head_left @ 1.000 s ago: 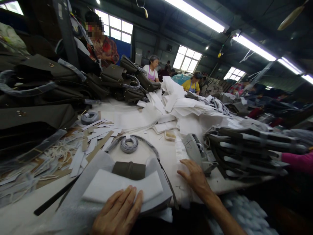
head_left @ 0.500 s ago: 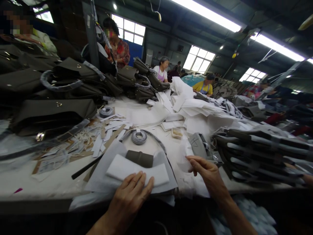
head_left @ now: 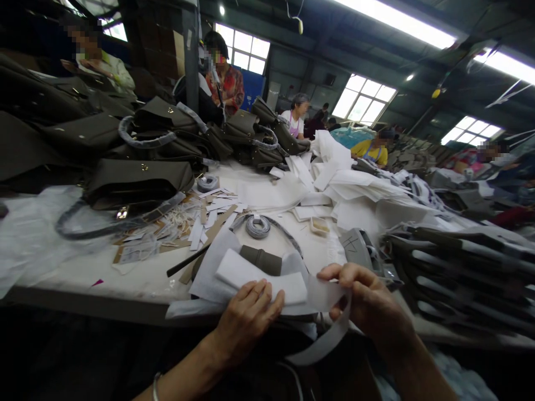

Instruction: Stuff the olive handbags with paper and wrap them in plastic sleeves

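Observation:
My left hand (head_left: 249,316) lies palm down with fingers stretched on a folded white foam sheet (head_left: 246,274) at the near table edge. Under the foam sits a grey wrapping sheet (head_left: 207,272) and a rolled olive leather piece (head_left: 262,259). My right hand (head_left: 368,301) is closed in a pinch on a thin white strip of fabric (head_left: 324,312) that loops down below the table edge. A coil of grey tape (head_left: 257,226) lies just beyond the foam.
Olive handbags (head_left: 137,179) are piled at the left and back. A stack of grey bag panels (head_left: 460,267) fills the right. White sheets (head_left: 355,195) heap in the middle, paper scraps (head_left: 196,217) lie at left. Several other people work at the far side.
My right hand lifted off the table, closed on the white strip and drew it toward me. The view shifted right and back; my left hand stays on the foam.

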A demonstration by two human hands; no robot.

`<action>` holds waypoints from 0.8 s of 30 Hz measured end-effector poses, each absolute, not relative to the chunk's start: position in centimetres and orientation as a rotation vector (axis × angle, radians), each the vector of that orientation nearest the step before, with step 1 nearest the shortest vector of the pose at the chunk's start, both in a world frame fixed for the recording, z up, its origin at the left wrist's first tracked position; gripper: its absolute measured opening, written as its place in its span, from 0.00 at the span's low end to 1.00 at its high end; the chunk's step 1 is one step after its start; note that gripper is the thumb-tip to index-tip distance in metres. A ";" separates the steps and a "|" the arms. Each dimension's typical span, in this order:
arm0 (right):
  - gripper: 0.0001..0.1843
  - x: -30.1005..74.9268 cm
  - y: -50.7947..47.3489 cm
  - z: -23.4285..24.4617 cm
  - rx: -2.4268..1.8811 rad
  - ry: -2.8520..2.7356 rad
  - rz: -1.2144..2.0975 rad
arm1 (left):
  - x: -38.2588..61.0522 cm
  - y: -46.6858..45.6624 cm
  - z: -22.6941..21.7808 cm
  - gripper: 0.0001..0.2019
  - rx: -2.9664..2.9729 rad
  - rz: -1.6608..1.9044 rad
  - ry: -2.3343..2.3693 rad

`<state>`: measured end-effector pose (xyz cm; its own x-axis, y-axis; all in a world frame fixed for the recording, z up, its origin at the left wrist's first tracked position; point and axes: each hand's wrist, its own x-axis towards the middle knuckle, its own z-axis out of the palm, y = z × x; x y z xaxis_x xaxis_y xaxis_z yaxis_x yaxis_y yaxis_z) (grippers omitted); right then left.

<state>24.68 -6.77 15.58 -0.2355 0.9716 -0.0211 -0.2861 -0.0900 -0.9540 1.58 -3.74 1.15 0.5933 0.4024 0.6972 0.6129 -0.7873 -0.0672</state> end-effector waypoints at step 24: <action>0.15 23.0 -0.6 8.1 -1.547 -1.824 0.364 | 1.3 -3.9 0.9 0.23 -2.501 -0.965 -0.794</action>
<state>23.04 -0.62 8.13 -0.0343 0.9434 0.3297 0.7444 0.2443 -0.6215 1.30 -3.91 0.93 0.6122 0.3759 0.6956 0.6099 -0.7844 -0.1129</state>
